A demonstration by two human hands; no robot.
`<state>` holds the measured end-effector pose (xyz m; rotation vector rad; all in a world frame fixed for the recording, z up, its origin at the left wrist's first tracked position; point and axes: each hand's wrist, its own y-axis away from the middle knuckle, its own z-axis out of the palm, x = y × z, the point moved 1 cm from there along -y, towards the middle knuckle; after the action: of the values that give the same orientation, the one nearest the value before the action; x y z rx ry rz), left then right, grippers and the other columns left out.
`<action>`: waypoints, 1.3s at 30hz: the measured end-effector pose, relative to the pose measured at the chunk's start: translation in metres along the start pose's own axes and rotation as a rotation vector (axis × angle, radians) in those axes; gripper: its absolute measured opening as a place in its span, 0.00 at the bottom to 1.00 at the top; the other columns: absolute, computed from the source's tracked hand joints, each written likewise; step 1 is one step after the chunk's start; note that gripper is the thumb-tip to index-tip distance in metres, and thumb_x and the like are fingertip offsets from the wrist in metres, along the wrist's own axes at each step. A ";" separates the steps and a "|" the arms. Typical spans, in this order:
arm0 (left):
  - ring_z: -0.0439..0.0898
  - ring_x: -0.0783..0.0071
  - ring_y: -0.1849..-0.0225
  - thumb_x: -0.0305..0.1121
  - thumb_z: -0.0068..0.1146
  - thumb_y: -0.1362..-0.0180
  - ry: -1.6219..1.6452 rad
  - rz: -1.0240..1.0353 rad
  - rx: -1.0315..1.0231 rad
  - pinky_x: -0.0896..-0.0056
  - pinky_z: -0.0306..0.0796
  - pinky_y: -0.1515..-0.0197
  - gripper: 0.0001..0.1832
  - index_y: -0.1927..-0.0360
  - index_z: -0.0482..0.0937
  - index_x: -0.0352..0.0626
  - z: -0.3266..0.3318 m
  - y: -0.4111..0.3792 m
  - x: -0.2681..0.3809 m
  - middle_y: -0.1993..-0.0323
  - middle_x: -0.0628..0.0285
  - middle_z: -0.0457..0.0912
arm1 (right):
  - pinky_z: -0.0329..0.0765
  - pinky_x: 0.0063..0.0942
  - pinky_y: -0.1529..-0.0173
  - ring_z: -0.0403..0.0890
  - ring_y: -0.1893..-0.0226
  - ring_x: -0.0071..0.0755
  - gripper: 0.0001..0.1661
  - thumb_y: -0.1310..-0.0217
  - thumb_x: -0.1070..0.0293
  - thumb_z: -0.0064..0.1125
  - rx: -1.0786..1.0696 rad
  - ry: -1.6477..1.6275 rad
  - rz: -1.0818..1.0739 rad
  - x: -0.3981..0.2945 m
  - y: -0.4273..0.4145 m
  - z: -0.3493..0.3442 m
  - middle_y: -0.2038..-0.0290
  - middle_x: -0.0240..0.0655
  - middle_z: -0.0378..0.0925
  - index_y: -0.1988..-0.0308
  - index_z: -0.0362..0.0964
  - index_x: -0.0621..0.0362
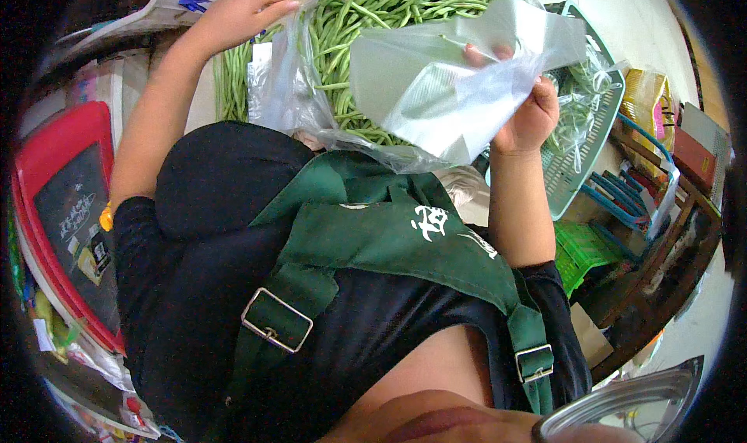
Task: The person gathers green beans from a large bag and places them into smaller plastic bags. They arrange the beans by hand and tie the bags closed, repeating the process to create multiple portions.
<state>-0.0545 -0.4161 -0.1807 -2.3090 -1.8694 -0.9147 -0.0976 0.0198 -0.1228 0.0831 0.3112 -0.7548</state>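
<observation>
My right hand grips a thin, translucent plastic bag, its fingers partly seen through the film. The bag spreads over a large heap of long green beans lying in a big clear plastic liner. At the heap's upper left is my left hand, its fingers bent and fingertips near the liner's edge; whether it pinches anything is unclear. Below that hand, a bunch of long green beans lies beside the liner, next to a silvery plastic piece.
Right of the beans stands a pale green plastic basket holding bagged greens. Beyond it are a bright green crate and a yellow basket. A white perforated basket is at upper left, above a red-framed board.
</observation>
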 end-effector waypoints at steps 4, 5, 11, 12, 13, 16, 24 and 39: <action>0.79 0.60 0.43 0.53 0.50 0.26 0.424 0.461 -0.199 0.61 0.72 0.38 0.28 0.41 0.80 0.38 -0.023 -0.018 0.106 0.45 0.52 0.82 | 0.56 0.82 0.30 0.66 0.32 0.72 0.28 0.31 0.55 0.46 -0.072 0.009 -0.031 0.008 0.004 -0.012 0.47 0.44 0.73 0.42 0.74 0.63; 0.79 0.66 0.45 0.58 0.50 0.28 0.562 0.396 -0.365 0.61 0.72 0.38 0.32 0.42 0.81 0.37 -0.021 -0.021 0.121 0.45 0.55 0.82 | 0.58 0.80 0.29 0.70 0.35 0.68 0.28 0.32 0.55 0.46 -0.072 0.013 -0.056 0.008 0.006 -0.014 0.49 0.45 0.74 0.43 0.75 0.63; 0.80 0.67 0.43 0.69 0.51 0.32 0.815 0.410 -0.394 0.63 0.70 0.35 0.42 0.36 0.78 0.36 0.003 -0.014 0.145 0.42 0.57 0.82 | 0.74 0.53 0.34 0.80 0.44 0.52 0.24 0.34 0.62 0.45 0.125 0.013 -0.082 -0.004 0.018 -0.021 0.47 0.51 0.80 0.45 0.75 0.64; 0.80 0.67 0.41 0.69 0.51 0.32 1.013 0.499 -0.359 0.63 0.70 0.33 0.43 0.35 0.77 0.36 0.001 -0.014 0.145 0.40 0.57 0.82 | 0.74 0.52 0.35 0.81 0.44 0.52 0.24 0.33 0.64 0.44 0.216 0.061 -0.099 -0.006 0.019 -0.023 0.46 0.51 0.81 0.44 0.74 0.65; 0.80 0.67 0.39 0.69 0.52 0.32 1.174 0.516 -0.339 0.63 0.69 0.32 0.44 0.33 0.76 0.35 0.001 -0.013 0.146 0.39 0.56 0.82 | 0.75 0.50 0.35 0.81 0.43 0.51 0.24 0.33 0.65 0.43 0.308 0.110 -0.114 -0.008 0.020 -0.025 0.46 0.51 0.81 0.44 0.73 0.65; 0.78 0.64 0.34 0.46 0.58 0.29 1.095 0.435 -0.364 0.60 0.69 0.29 0.32 0.30 0.72 0.34 -0.003 -0.016 0.152 0.34 0.53 0.78 | 0.74 0.50 0.33 0.81 0.42 0.48 0.25 0.31 0.68 0.42 0.298 0.262 -0.143 -0.010 0.018 -0.031 0.43 0.48 0.80 0.39 0.70 0.67; 0.74 0.85 0.68 0.41 0.71 0.37 0.924 0.111 -0.041 0.76 0.69 0.65 0.14 0.65 0.85 0.40 -0.006 -0.023 0.165 0.72 0.72 0.80 | 0.77 0.26 0.56 0.80 0.62 0.26 0.17 0.26 0.65 0.57 0.886 1.136 -0.467 -0.025 0.018 -0.014 0.56 0.36 0.80 0.44 0.73 0.63; 0.88 0.63 0.60 0.24 0.48 0.29 1.710 -0.026 0.567 0.62 0.85 0.52 0.10 0.50 0.80 0.39 -0.050 -0.021 0.137 0.60 0.55 0.86 | 0.78 0.41 0.62 0.82 0.69 0.49 0.14 0.42 0.64 0.66 0.792 2.151 0.361 -0.003 0.014 -0.029 0.70 0.47 0.80 0.70 0.76 0.65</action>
<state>-0.0798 -0.3084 -0.0838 -0.5280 -1.0095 -1.3402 -0.0974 0.0368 -0.1506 1.7088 1.9313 -0.0768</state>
